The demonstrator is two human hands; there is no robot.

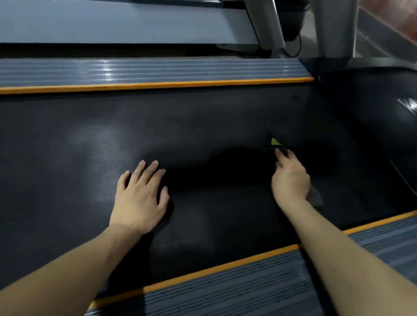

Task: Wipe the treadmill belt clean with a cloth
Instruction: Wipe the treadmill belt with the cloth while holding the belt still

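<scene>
Two hands: both reach over the near side rail (254, 293) onto the belt (205, 122).
Near rail: one grey ribbed strip with an orange edge, along the belt's near edge.
Left hand (139, 197): flat on the belt near its near edge, fingers straight and spread, holding nothing.
Right hand (291, 176): further in, toward the black motor cover (380, 116); fingers curl down onto a dark cloth (315, 195), which lies on the belt under the palm and shows beside the wrist.
Cloth: one, dark, hard to tell from the belt; a small yellow-green tag (275, 141) lies just past the fingertips, and whether it belongs to the cloth I cannot tell.
Progress: I judge wiping underway; pale dusty smears remain on the belt left of the left hand, so that stretch seems left to do.
Far rail (134, 77): one matching strip along the belt's far edge.
Beyond: one more treadmill deck (113, 23) and two grey uprights.
</scene>
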